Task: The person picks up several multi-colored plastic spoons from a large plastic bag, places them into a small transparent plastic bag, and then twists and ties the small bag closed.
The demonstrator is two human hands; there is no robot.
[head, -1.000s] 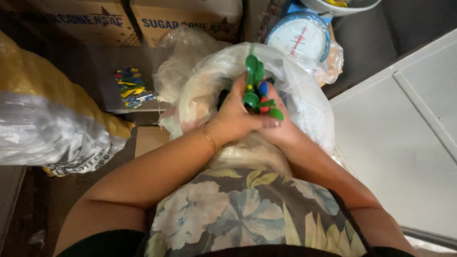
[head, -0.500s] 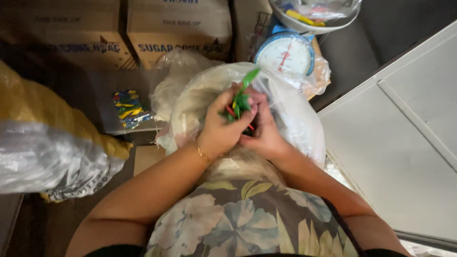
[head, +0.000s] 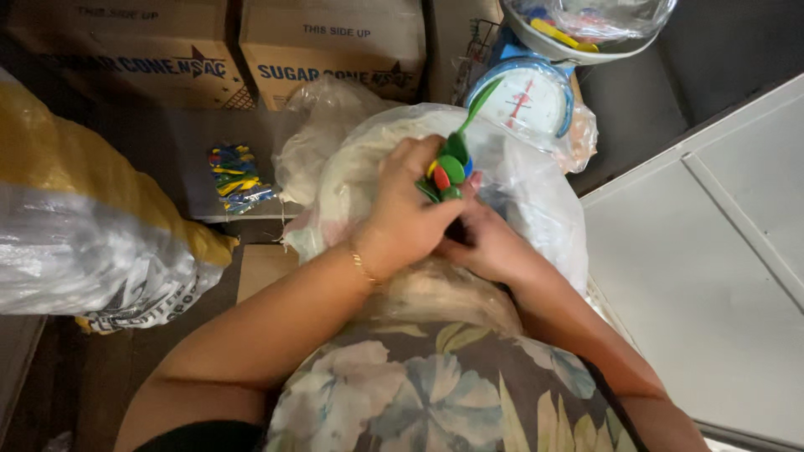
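Note:
My left hand [head: 408, 209] is closed around a bunch of small plastic spoons [head: 452, 163], green, red, yellow and blue, their bowls stacked together and one green handle sticking up. My right hand [head: 486, 243] lies just under and beside it, fingers curled against the same bunch; its grip is partly hidden by the left hand. Both hands hover over a large clear plastic bag [head: 536, 192] that sits in my lap against my floral dress. A thin gold bracelet circles my left wrist.
A blue kitchen scale [head: 528, 96] with a bowl of coloured spoons [head: 586, 25] stands behind the bag. Cardboard boxes [head: 335, 42] line the back. A small packet of coloured spoons [head: 236, 176] lies on a dark shelf. A yellow and silver sack [head: 75, 226] is at left, a white cabinet top [head: 712, 251] at right.
The bunch of spoons has been gathered tighter and lowered toward the bag; my left hand has closed further over it. The view has tilted, so the scale and boxes sit lower in frame.

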